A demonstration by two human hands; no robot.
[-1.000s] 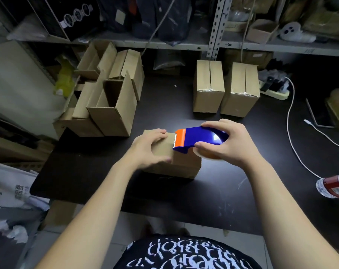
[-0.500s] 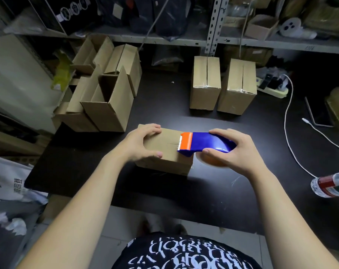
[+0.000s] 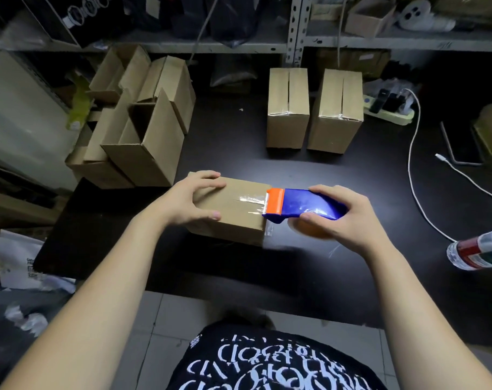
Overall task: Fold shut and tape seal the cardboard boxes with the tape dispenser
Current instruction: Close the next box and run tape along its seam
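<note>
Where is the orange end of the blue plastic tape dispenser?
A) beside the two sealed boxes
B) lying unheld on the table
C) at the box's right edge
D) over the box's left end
C: the blue plastic tape dispenser, gripped by the right hand, has its orange end at the right edge of the brown cardboard box.

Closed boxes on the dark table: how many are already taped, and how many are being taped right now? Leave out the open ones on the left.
Taped boxes at the back: 2
Box being taped, held by the left hand, with the tape dispenser at its right edge: 1
Total: 3 closed boxes
</note>
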